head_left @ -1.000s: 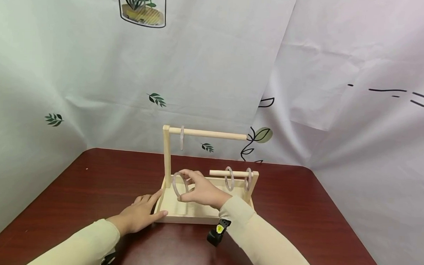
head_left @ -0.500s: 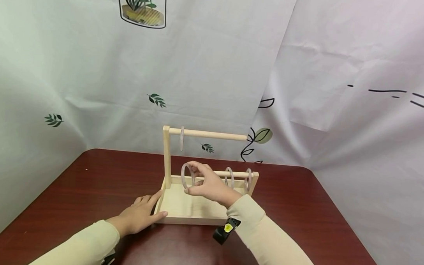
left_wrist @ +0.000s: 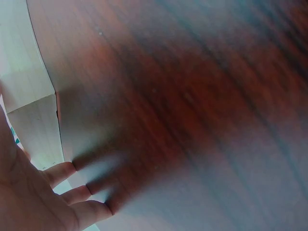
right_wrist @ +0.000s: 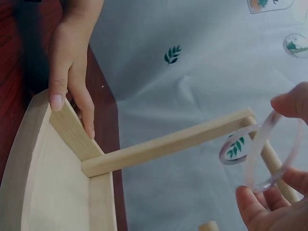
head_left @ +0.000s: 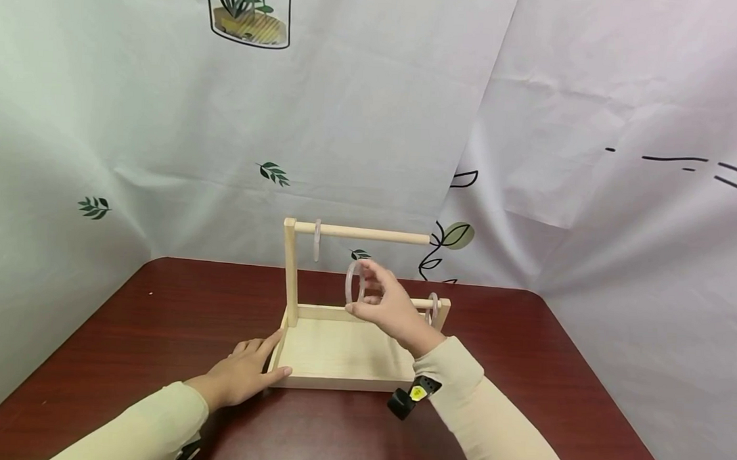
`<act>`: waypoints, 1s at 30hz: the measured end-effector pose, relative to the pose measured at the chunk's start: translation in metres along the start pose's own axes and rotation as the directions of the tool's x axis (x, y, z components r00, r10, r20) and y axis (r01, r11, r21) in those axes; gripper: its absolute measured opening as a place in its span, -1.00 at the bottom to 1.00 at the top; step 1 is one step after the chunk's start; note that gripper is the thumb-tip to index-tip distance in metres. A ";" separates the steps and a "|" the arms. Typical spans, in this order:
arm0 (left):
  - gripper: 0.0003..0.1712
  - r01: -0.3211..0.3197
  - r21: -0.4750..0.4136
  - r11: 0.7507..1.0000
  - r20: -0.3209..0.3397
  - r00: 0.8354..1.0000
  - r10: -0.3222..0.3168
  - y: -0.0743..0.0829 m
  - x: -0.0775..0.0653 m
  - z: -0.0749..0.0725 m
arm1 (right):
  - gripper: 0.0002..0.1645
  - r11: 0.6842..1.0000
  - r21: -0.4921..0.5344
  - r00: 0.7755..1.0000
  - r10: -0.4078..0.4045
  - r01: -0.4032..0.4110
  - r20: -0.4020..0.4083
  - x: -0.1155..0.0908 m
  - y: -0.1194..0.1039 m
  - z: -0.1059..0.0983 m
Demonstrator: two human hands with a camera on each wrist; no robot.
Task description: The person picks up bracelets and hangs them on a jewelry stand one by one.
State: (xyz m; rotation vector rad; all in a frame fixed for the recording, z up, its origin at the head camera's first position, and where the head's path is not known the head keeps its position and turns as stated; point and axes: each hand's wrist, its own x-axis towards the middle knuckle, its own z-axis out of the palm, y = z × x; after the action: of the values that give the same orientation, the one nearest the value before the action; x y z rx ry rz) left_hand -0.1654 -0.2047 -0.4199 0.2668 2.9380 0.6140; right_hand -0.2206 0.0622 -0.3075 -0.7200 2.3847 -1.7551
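Note:
My right hand [head_left: 396,311] pinches a pale translucent bangle [head_left: 349,283] between thumb and fingers, above the tray of a wooden bangle stand [head_left: 340,351]. The held bangle stands roughly upright, apart from both dowels. On the stand's upper dowel [head_left: 380,235] hangs another bangle [head_left: 316,245], close to the left post. A further bangle [head_left: 433,297] hangs on the lower dowel [head_left: 422,303] at the right; my right hand covers part of that dowel. My left hand [head_left: 241,374] rests on the tray's left end, its thumb on the front corner and its fingers along the outer side.
The stand sits on a dark red wooden table [head_left: 313,431]. Its left post [head_left: 290,275] rises higher than its right post [head_left: 443,314]. A pale printed curtain [head_left: 372,122] hangs behind the table.
My right hand has lifted the bangle up and to the right, from low over the tray's left part. It now hides a second bangle seen earlier on the lower dowel. My left hand stays put.

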 end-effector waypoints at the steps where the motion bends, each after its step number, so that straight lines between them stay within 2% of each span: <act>1: 0.02 0.000 0.001 1.000 0.001 1.000 0.000 0.000 0.000 0.000 | -0.05 1.000 0.002 1.000 0.000 0.000 -0.014 -0.001 -0.001 -0.001; 12: 0.00 -0.001 0.000 1.000 0.001 1.000 0.001 0.001 -0.001 -0.001 | -0.07 0.997 0.078 0.991 0.013 -0.003 -0.131 -0.002 -0.004 -0.024; 30: -0.01 -0.002 0.001 1.000 0.002 1.000 0.002 0.001 -0.001 -0.001 | -0.08 0.996 0.073 0.958 0.064 -0.045 -0.280 -0.007 -0.007 -0.058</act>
State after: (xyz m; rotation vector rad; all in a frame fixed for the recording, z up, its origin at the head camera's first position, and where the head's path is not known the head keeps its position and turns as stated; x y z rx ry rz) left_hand -0.1643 -0.2042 -0.4189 0.2704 2.9368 0.6120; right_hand -0.2323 0.1147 -0.2829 -0.4138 2.4756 -2.0235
